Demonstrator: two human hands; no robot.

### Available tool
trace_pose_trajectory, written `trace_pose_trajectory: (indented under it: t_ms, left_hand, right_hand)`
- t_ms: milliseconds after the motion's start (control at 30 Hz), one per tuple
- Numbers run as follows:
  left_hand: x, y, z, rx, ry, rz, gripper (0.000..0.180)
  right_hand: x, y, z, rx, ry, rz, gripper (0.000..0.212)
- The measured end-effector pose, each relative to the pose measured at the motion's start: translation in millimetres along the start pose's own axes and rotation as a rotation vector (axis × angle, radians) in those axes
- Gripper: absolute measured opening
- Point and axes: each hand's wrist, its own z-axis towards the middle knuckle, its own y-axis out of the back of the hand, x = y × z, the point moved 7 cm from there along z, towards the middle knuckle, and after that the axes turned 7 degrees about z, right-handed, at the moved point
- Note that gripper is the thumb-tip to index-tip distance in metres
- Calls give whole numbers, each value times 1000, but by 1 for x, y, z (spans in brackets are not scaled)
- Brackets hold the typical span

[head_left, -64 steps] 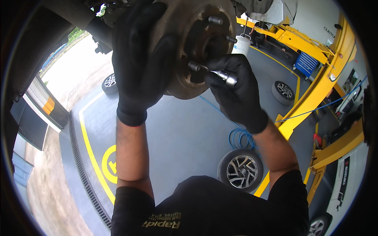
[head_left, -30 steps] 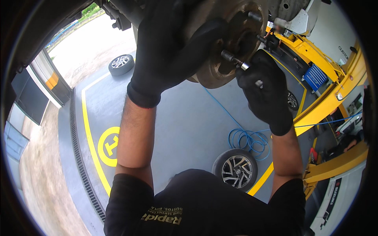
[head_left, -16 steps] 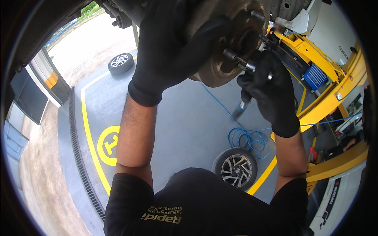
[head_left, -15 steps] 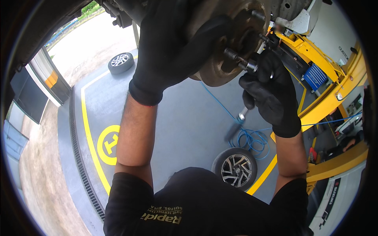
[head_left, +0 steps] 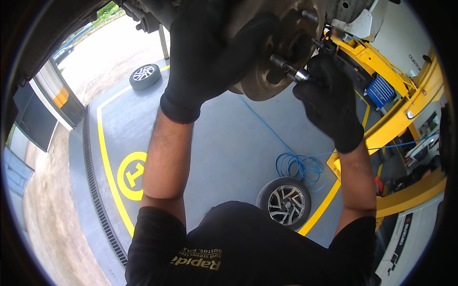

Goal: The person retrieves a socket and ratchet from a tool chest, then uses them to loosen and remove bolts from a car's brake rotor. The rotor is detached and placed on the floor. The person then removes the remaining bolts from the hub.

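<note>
Overhead, a rusty brake drum (head_left: 260, 88) with several threaded wheel studs (head_left: 278, 61) faces to the right. My left hand (head_left: 202, 62), in a black glove, grips the drum's left side. Its thumb lies across the drum's face, and its other fingers are mostly hidden. My right hand (head_left: 331, 95), also gloved in black, is closed on a ratchet wrench. The wrench's silver socket (head_left: 301, 75) points at the lower part of the drum's face, beside a stud. The handle is hidden behind the hand now; it showed in the earlier frame.
A wheel (head_left: 285, 204) lies on the grey floor below, next to a coiled blue hose (head_left: 298, 167). Another wheel (head_left: 145, 76) lies farther left. Yellow lift arms (head_left: 405, 114) and a blue tool cabinet (head_left: 380, 91) stand at right. A drain grate (head_left: 98, 190) runs along the left.
My right hand has turned and risen slightly; the wrench handle that hung below it has gone out of sight. My left hand keeps its hold on the drum.
</note>
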Motion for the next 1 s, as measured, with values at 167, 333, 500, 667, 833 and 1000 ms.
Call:
trace_pose_trajectory:
  t_ms: [167,333,500,667,833,1000]
  left_hand:
    - [4,-3,1,16,227,-198,48]
    - [16,-7,-8,-25,221,-349,50]
    - [7,1,-4,7,259,-289,48]
    - [9,-2,-4,-46,182,-288,48]
    - [13,1,-7,-28,145,-226,48]
    - [-26,10,3,89,18,153,49]
  right_hand:
    - [-16,-9,-10,-74,-505,716,18]
    - [0,-2,-7,4,34,120,17]
    - [-8,-8,-4,25,-350,403,17]
    - [-3,-6,-6,-9,-184,375,19]
    - [12,0,6,79,-11,-110,19]
    - [-13,-11,-19,-112,-432,640,16]
